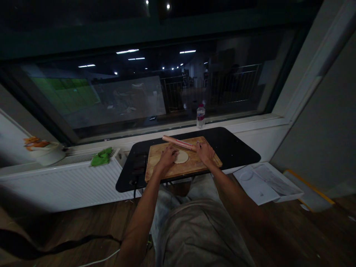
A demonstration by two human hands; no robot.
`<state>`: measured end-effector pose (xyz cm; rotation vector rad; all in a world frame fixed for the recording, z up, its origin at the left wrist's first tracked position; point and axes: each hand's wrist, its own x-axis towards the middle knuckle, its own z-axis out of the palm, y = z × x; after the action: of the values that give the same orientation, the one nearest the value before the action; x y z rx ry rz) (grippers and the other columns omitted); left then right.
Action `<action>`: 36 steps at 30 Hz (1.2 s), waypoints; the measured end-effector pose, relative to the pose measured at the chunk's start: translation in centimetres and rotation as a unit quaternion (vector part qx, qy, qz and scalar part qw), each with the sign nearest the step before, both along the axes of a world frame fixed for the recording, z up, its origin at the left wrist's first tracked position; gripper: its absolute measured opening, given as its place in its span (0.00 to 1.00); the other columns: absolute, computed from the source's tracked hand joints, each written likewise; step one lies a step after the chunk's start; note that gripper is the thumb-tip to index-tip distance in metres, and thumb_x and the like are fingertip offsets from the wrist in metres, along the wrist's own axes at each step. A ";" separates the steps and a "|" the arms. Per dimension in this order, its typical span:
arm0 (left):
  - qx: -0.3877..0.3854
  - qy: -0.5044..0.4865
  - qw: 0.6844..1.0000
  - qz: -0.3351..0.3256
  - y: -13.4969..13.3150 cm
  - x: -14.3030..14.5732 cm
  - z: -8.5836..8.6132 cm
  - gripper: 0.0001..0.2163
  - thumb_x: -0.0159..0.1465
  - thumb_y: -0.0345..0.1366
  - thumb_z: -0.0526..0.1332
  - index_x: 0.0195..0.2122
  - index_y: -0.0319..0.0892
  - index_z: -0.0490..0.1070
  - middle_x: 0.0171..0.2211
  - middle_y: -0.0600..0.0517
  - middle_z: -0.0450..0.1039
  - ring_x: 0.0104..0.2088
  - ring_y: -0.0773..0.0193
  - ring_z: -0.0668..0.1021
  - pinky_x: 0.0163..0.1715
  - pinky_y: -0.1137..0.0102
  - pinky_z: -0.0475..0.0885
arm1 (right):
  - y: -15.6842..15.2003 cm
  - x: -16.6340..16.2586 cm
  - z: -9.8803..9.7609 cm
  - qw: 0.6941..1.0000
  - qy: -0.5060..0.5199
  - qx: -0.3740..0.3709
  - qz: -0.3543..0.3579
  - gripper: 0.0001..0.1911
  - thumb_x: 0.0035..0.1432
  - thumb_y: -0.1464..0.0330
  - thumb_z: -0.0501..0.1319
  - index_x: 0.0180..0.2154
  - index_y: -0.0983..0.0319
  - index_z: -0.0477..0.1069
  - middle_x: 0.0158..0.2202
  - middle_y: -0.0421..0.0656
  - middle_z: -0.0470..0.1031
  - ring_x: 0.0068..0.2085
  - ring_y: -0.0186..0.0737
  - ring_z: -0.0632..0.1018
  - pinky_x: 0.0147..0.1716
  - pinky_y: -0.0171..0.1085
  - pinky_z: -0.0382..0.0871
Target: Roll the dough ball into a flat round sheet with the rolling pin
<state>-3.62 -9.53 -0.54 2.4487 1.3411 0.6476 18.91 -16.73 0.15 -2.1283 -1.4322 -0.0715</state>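
Observation:
A flat round of dough [182,157] lies on a wooden cutting board [155,167]. At the dough's left edge, my left hand [167,156] has its fingers curled in and closed on the rim. My right hand [205,152] is wrapped round the right end of a wooden rolling pin [178,141]. The pin slants across the far side of the board, just beyond the dough, with its free end pointing to the far left. What lies beneath my right palm is hidden.
The board rests on a black table [236,148] by the window. A water bottle [200,116] stands on the sill behind it. Left of the table are a radiator [69,189], a green cloth [101,157] and a white pot [47,154]. An open white box [267,181] lies at right.

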 end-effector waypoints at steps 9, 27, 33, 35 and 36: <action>-0.024 0.002 0.999 -0.044 -0.4 0.2 0.2 0.21 0.74 0.46 0.69 0.65 0.46 0.81 0.70 0.41 0.74 0.71 0.44 0.74 0.73 0.51 0.67 | 0.1 -0.7 -0.2 1.000 -0.008 0.020 -0.002 0.21 0.77 0.57 0.69 0.63 0.58 0.77 0.65 0.49 0.78 0.58 0.51 0.82 0.58 0.52 0.82; -0.005 0.065 0.997 -0.040 -3.0 1.3 1.2 0.40 0.67 0.62 0.71 0.75 0.47 0.67 0.76 0.38 0.66 0.74 0.37 0.69 0.74 0.45 0.63 | 0.7 -0.4 -0.4 1.000 0.019 0.004 -0.024 0.23 0.76 0.56 0.70 0.64 0.60 0.76 0.64 0.50 0.78 0.58 0.52 0.83 0.57 0.54 0.83; 0.007 0.054 0.998 -0.032 -2.1 1.4 0.3 0.39 0.66 0.63 0.72 0.71 0.46 0.71 0.71 0.37 0.71 0.71 0.38 0.71 0.71 0.48 0.66 | 0.6 -0.5 -0.6 1.000 0.011 -0.004 -0.019 0.22 0.76 0.56 0.70 0.64 0.59 0.77 0.64 0.50 0.78 0.58 0.52 0.82 0.57 0.53 0.82; 0.009 0.057 0.998 -0.024 -2.3 1.4 0.4 0.37 0.65 0.63 0.72 0.67 0.44 0.74 0.69 0.36 0.72 0.70 0.37 0.72 0.70 0.48 0.68 | 0.6 -0.4 -0.6 1.000 0.008 -0.006 -0.019 0.22 0.76 0.57 0.70 0.64 0.59 0.77 0.64 0.50 0.78 0.58 0.52 0.82 0.57 0.52 0.82; 0.007 0.063 0.998 -0.019 -2.4 1.4 0.5 0.36 0.65 0.63 0.73 0.64 0.43 0.76 0.68 0.35 0.73 0.68 0.36 0.73 0.69 0.49 0.69 | 0.6 -0.4 -0.6 1.000 0.007 -0.007 -0.019 0.22 0.76 0.57 0.70 0.64 0.59 0.77 0.64 0.50 0.78 0.58 0.52 0.82 0.57 0.52 0.82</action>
<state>-2.19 -11.95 -0.05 2.5576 1.3348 0.5039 18.49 -16.15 -0.45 -2.1634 -1.3891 -0.0603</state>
